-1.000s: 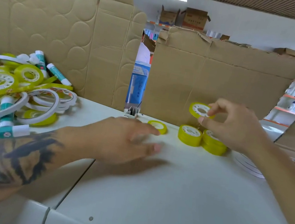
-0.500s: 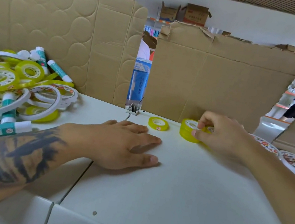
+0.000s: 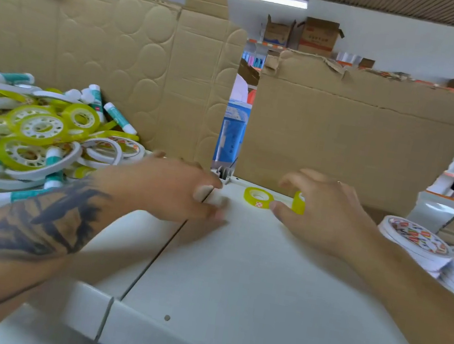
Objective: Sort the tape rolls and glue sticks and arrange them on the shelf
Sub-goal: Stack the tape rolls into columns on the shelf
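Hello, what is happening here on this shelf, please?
A person is sorting stationery on a white shelf. The right hand is curled over small yellow tape rolls near the cardboard backing, though the grip itself is partly hidden. One thin yellow roll lies flat and alone just beside that hand. The left hand is blurred, low over the shelf, holding nothing visible. A mixed pile of tape rolls and glue sticks waits at the left, and white printed rolls are stacked at the right.
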`<control>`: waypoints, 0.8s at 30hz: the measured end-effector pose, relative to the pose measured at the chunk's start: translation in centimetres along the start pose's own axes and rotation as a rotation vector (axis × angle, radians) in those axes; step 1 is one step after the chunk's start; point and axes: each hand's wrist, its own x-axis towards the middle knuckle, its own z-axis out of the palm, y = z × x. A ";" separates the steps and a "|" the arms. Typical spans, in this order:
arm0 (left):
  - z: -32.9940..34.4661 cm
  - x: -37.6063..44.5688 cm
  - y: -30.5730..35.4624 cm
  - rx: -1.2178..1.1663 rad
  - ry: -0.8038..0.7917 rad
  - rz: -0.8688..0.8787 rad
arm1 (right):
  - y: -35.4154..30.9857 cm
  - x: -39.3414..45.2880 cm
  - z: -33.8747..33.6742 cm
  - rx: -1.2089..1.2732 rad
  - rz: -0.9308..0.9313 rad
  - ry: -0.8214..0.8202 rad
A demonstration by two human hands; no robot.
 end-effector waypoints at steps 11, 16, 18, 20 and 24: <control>-1.4 -1.4 -8.2 -0.054 0.220 -0.611 | -7.2 -1.9 2.7 0.245 -0.262 -0.251; -2.3 -2.5 -8.2 -0.104 0.023 -0.578 | -6.8 -2.5 3.0 0.246 -0.227 -0.301; -2.5 -2.8 -8.1 -0.100 0.027 -0.569 | -6.9 -2.6 2.7 0.239 -0.224 -0.307; -2.5 -3.1 -8.0 -0.109 0.056 -0.576 | -7.0 -2.7 2.6 0.231 -0.223 -0.310; -2.5 -3.0 -7.8 -0.146 0.156 -0.555 | -7.0 -2.7 2.5 0.235 -0.215 -0.298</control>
